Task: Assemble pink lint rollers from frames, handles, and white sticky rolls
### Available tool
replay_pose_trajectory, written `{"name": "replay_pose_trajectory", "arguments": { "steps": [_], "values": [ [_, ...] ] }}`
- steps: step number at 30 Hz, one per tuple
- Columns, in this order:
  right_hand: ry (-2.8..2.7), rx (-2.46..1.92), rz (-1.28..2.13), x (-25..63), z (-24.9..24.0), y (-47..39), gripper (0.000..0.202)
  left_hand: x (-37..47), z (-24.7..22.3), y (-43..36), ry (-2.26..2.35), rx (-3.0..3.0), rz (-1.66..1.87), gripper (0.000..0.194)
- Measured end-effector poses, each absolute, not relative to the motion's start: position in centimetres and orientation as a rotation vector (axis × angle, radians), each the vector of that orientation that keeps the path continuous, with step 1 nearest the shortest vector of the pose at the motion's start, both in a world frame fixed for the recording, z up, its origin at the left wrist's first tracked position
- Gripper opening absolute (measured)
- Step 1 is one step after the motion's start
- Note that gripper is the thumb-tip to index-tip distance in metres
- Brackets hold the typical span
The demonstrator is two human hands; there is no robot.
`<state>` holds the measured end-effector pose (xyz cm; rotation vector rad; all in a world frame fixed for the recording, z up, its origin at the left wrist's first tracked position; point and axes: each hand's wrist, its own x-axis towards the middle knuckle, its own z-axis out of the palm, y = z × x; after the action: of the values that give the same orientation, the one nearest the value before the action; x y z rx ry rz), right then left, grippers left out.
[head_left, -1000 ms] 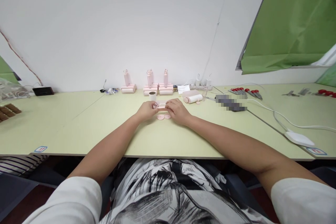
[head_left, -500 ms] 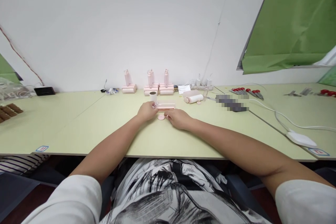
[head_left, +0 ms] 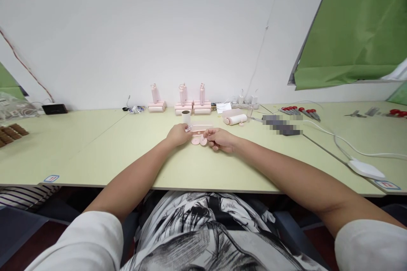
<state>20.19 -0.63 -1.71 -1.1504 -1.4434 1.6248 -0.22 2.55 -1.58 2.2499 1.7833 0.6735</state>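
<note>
My left hand (head_left: 178, 134) is closed on one end of a clear-and-pink lint roller case (head_left: 202, 127), which lies flat before me. Close behind that hand, a white paper roll (head_left: 186, 118) with a brown core stands upright. My right hand (head_left: 221, 139) has its thumb and fingertips pinched at a round pink end cap (head_left: 203, 141), just in front of the case. Directly left of this cap, a second pink end cap (head_left: 195, 141) lies flat on the table.
Several pink lint rollers (head_left: 201, 108) stand along the wall. Another roller (head_left: 237, 119) lies at the right, near a dark pixelated object (head_left: 281, 125). Red-handled tools (head_left: 291, 110), a white charger with cable (head_left: 367, 167) and brown pieces (head_left: 12, 134) sit farther out.
My right hand has come slightly back from the case's near edge, and a second pink end cap now shows at its fingertips. The left hand has stayed in place.
</note>
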Motion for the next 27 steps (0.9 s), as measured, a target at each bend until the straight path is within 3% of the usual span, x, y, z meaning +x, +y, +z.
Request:
{"name": "replay_pose_trajectory", "arguments": {
  "steps": [3, 6, 9, 11, 15, 18, 27],
  "values": [
    [-1.55, -1.361, 1.489, 20.1, -1.7, -0.9, 0.01, -0.2, -1.5, 2.5, 1.761, 2.274, 0.652, 0.021],
    [-1.828, -1.501, 1.053, 20.0, -1.7, -1.1, 0.015, -0.1, -1.5, 2.4, 1.77, 2.3, 0.632, 0.02],
    [-2.088, -1.372, 0.529, 20.1, -1.6, -1.4, 0.02, -0.1, -1.5, 2.3, 1.778, 2.3, 0.615, 0.021],
    [-2.225, -1.211, 0.356, 20.0, -1.4, -1.9, 0.019, -0.1, -1.4, 2.3, 1.777, 2.301, 0.611, 0.022],
    [-2.552, -0.937, 0.324, 19.5, -0.8, -3.5, 0.025, -0.2, -1.4, 2.2, 1.741, 2.312, 0.636, 0.02],
    [-2.716, -0.972, 0.307, 19.0, -0.7, -4.1, 0.027, -0.2, -1.4, 2.1, 1.741, 2.311, 0.636, 0.019],
    [-2.537, -1.154, 0.11, 20.0, -2.2, -1.5, 0.021, -0.1, -1.4, 2.2, 1.749, 2.3, 0.629, 0.022]
  ]
}}
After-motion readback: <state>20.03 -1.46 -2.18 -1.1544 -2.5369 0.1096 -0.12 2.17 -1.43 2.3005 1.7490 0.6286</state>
